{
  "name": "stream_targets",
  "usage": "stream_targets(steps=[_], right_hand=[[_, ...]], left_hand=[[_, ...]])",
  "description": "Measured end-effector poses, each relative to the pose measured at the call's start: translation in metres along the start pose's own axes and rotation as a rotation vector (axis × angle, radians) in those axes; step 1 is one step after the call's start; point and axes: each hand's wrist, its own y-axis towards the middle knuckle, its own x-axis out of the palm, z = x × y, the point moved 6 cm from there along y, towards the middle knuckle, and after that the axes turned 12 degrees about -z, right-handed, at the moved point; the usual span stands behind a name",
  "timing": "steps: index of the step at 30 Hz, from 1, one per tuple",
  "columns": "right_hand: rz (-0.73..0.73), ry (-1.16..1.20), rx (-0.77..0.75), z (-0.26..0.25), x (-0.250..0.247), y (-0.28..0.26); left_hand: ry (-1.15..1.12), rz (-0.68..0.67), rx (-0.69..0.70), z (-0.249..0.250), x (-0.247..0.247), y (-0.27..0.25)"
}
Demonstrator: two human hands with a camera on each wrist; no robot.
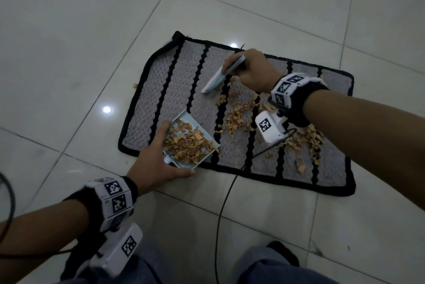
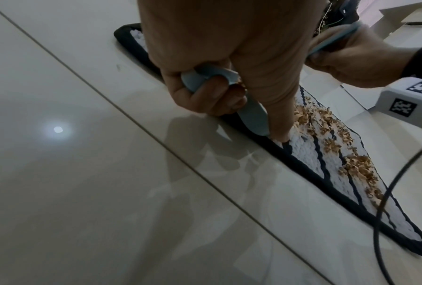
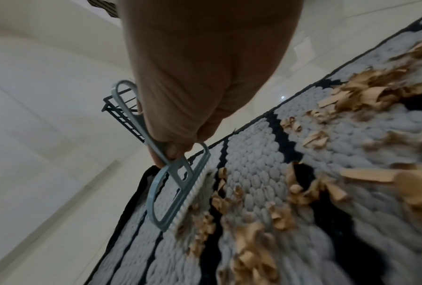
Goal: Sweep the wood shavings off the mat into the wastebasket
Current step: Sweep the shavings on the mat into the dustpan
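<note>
A grey mat [image 1: 161,90] with black stripes and a black border lies on the tiled floor. Tan wood shavings [image 1: 236,118] are scattered over its right half. My left hand [image 1: 161,157] grips a light blue dustpan [image 1: 190,138] at the mat's near left edge; the pan holds a heap of shavings. In the left wrist view my fingers [image 2: 205,96] curl round the pan's handle [image 2: 200,77]. My right hand [image 1: 248,69] grips a small light blue brush [image 1: 213,81], whose bristles [image 3: 195,194] touch the mat beside the shavings [image 3: 253,212].
A black cable [image 1: 225,203] runs from the right wrist camera across the mat's near edge and the floor. A black wire-frame thing [image 3: 122,115] stands on the floor beyond the mat. My knees [image 1: 264,265] are at the bottom. Glossy tile surrounds the mat.
</note>
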Motion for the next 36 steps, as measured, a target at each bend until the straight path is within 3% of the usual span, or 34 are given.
stream_targets(steps=[7, 14, 20, 26, 36], right_hand=[[-0.045, 0.007, 0.031, 0.026, -0.008, -0.059], [0.2, 0.056, 0.006, 0.018, -0.03, -0.044], [0.337, -0.132, 0.168, 0.04, -0.03, -0.043], [0.199, -0.101, 0.207, 0.053, -0.009, -0.048], [0.164, -0.112, 0.209, 0.045, 0.003, -0.042]], left_hand=[[0.063, -0.026, 0.016, 0.001, -0.005, 0.011], [0.126, -0.06, 0.036, 0.008, -0.008, 0.012], [0.134, -0.096, 0.006, 0.008, 0.006, 0.015], [0.118, -0.082, -0.009, 0.014, 0.022, 0.022], [-0.01, -0.044, -0.013, 0.018, 0.029, 0.021]])
